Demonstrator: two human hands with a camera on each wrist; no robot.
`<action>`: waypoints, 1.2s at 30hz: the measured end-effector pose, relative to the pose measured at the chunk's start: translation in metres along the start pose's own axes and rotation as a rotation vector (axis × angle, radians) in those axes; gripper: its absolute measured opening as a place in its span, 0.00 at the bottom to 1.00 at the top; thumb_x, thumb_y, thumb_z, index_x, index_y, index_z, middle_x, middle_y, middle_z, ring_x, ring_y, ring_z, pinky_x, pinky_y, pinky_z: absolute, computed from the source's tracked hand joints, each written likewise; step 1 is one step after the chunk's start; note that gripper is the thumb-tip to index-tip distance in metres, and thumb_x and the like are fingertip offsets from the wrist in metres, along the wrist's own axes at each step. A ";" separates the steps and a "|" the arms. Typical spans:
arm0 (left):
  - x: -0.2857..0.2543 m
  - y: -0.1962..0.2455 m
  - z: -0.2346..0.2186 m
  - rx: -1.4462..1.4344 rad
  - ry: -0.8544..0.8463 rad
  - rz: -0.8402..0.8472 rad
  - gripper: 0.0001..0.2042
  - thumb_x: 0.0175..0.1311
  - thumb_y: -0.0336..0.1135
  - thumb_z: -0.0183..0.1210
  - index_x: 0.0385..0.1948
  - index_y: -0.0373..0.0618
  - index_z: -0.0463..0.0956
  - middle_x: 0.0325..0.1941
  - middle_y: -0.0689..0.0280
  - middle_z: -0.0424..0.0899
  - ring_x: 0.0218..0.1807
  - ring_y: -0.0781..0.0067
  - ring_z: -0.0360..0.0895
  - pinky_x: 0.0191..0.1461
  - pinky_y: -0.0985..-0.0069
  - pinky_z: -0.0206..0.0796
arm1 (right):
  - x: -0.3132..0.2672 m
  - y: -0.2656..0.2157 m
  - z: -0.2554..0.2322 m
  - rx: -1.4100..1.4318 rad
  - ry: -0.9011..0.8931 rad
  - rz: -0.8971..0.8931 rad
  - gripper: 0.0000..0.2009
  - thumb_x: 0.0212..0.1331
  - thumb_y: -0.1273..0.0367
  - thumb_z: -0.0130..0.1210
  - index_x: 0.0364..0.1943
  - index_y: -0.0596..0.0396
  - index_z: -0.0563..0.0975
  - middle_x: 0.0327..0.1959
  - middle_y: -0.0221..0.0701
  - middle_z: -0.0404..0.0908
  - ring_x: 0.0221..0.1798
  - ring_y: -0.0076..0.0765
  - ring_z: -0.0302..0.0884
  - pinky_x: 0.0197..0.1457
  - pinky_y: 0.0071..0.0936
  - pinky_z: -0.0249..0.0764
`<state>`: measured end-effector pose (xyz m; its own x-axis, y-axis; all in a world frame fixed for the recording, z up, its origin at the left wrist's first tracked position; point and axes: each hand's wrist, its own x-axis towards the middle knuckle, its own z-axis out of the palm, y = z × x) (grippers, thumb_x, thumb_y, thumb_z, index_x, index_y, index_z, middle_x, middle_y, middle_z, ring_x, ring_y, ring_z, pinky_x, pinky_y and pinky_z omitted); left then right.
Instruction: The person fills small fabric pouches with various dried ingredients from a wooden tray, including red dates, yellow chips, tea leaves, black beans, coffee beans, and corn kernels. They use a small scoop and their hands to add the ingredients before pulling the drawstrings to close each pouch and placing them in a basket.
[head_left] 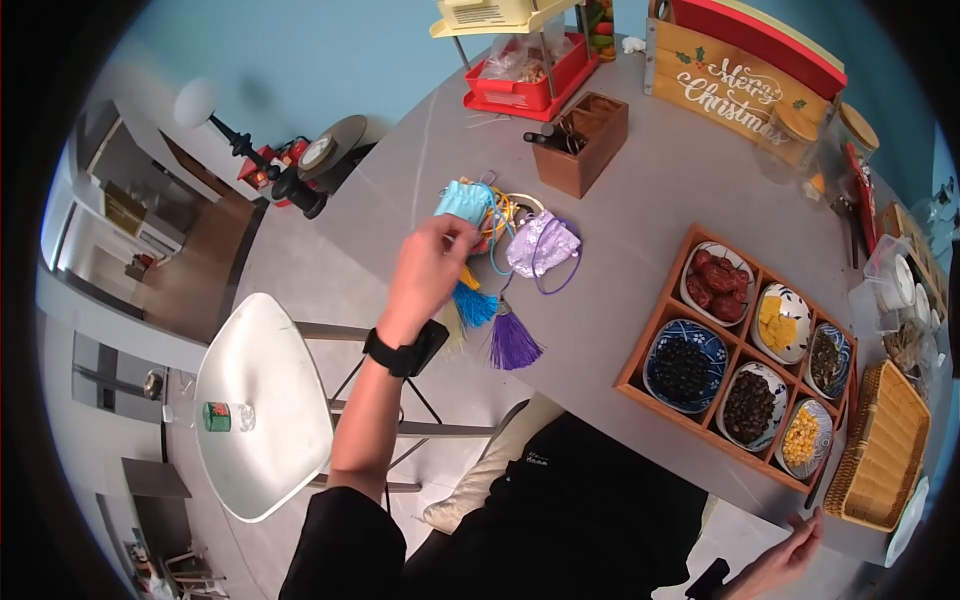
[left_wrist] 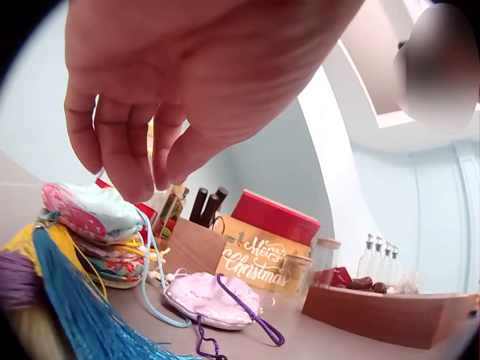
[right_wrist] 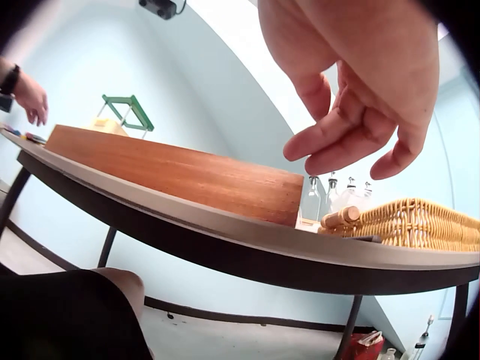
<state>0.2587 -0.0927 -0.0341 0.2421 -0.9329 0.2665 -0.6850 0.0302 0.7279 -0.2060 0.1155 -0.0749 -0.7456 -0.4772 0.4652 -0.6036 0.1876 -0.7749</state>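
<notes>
My left hand [head_left: 428, 270] hovers just over the light-blue pouch [head_left: 467, 202], fingers loosely bent downward, holding nothing. In the left wrist view the hand [left_wrist: 172, 82] hangs above the pale blue and pink pouch [left_wrist: 94, 210], with air between them. Beside it lies a lilac pouch [head_left: 540, 245] with a purple cord; blue [head_left: 474, 304] and purple tassels [head_left: 513, 340] trail toward the table edge. My right hand [head_left: 780, 562] is low at the table's near edge; in the right wrist view the hand [right_wrist: 360, 97] shows relaxed, empty fingers near the wooden box [right_wrist: 180, 176].
A divided wooden tray [head_left: 645, 345] holds bowls of dried foods. A wicker basket [head_left: 880, 445] stands right of it. Behind are a brown holder [head_left: 585, 165], a red tray [head_left: 520, 95], a Christmas sign [head_left: 740, 85] and glass jars. A white chair [head_left: 265, 390] stands left.
</notes>
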 end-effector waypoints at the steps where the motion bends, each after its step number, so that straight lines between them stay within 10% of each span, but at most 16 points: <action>1: 0.003 0.002 0.006 0.091 -0.113 -0.018 0.12 0.61 0.36 0.61 0.36 0.34 0.79 0.31 0.55 0.83 0.33 0.60 0.82 0.40 0.68 0.72 | 0.000 0.020 -0.005 -0.136 -0.085 0.165 0.20 0.71 0.58 0.45 0.53 0.59 0.76 0.29 0.29 0.77 0.39 0.24 0.71 0.50 0.26 0.65; 5: -0.003 0.015 0.045 0.497 -0.132 0.448 0.15 0.54 0.38 0.66 0.39 0.38 0.77 0.38 0.55 0.78 0.41 0.55 0.77 0.46 0.65 0.69 | -0.013 0.015 -0.003 -0.066 -0.162 0.150 0.16 0.71 0.62 0.46 0.51 0.58 0.77 0.28 0.28 0.77 0.36 0.23 0.71 0.49 0.24 0.65; 8: 0.001 0.008 0.058 0.552 -0.124 0.476 0.12 0.55 0.35 0.65 0.37 0.38 0.78 0.35 0.56 0.78 0.40 0.55 0.77 0.47 0.65 0.68 | -0.018 0.016 -0.008 -0.021 -0.189 0.171 0.15 0.71 0.63 0.46 0.51 0.58 0.77 0.28 0.29 0.77 0.36 0.22 0.71 0.49 0.24 0.65; 16: -0.020 0.041 0.008 -0.076 0.092 0.250 0.04 0.58 0.23 0.61 0.33 0.35 0.76 0.32 0.59 0.80 0.32 0.66 0.78 0.39 0.73 0.69 | -0.023 -0.030 -0.003 0.102 -0.302 0.158 0.13 0.71 0.66 0.47 0.48 0.60 0.76 0.28 0.30 0.77 0.35 0.22 0.72 0.50 0.23 0.66; 20: -0.046 0.053 -0.008 -0.531 -0.171 0.077 0.04 0.62 0.23 0.61 0.35 0.36 0.77 0.36 0.67 0.81 0.36 0.79 0.76 0.41 0.80 0.68 | -0.029 -0.097 0.021 0.366 -0.538 0.026 0.10 0.67 0.76 0.44 0.46 0.63 0.76 0.37 0.34 0.80 0.42 0.29 0.76 0.53 0.24 0.68; 23: -0.060 0.061 -0.009 -0.632 -0.297 0.097 0.04 0.63 0.23 0.61 0.37 0.37 0.76 0.38 0.68 0.81 0.38 0.80 0.76 0.42 0.81 0.69 | -0.017 -0.139 0.044 0.387 -0.819 -0.383 0.16 0.51 0.78 0.61 0.46 0.62 0.77 0.44 0.44 0.78 0.46 0.48 0.78 0.52 0.34 0.73; 36: -0.075 0.060 0.012 -0.848 -0.755 -0.027 0.06 0.62 0.21 0.61 0.39 0.36 0.77 0.37 0.68 0.82 0.38 0.83 0.78 0.42 0.83 0.71 | 0.008 -0.192 0.120 0.559 -1.449 -0.275 0.08 0.58 0.70 0.58 0.38 0.62 0.80 0.27 0.37 0.79 0.27 0.34 0.77 0.33 0.26 0.72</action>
<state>0.1911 -0.0253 -0.0182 -0.4229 -0.9062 0.0043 0.0696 -0.0277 0.9972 -0.0627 -0.0273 0.0263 0.4556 -0.8867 0.0782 -0.2489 -0.2112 -0.9452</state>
